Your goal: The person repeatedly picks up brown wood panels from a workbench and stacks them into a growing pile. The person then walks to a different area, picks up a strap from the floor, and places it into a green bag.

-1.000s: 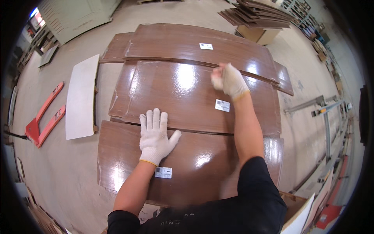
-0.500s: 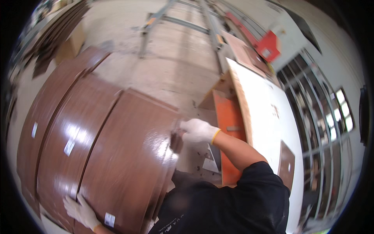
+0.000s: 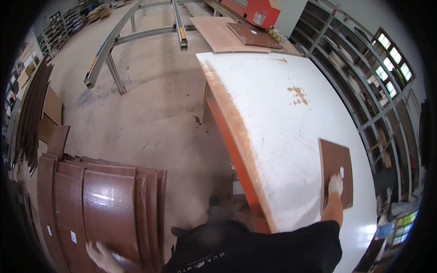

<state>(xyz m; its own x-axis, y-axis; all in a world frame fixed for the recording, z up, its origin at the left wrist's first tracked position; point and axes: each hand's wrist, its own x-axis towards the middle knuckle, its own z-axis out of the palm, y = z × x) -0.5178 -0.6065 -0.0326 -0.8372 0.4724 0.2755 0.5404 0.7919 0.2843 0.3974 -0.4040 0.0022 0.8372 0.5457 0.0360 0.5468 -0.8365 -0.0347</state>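
Observation:
My left hand, in a white glove, is at the lower left with its fingers apart and holds nothing. It is over the glossy dark brown panels, which stand in stacks side by side; whether it touches them I cannot tell. On the right, my right hand, also gloved, is at a smaller brown panel lying flat on a white-topped table. Its fingers are by a small white label on that panel. They are blurred and partly hidden, so their grip does not show.
The table's worn wooden edge runs along its left side, above an orange panel. Metal roller rails stand beyond on the concrete floor. At the back are a pinkish board and a red machine part. Metal shelving lines the right.
My view has swung right. My right hand has left the edge of the brown panel stack and is now at the small panel on the white table. My left hand stays by the stacks.

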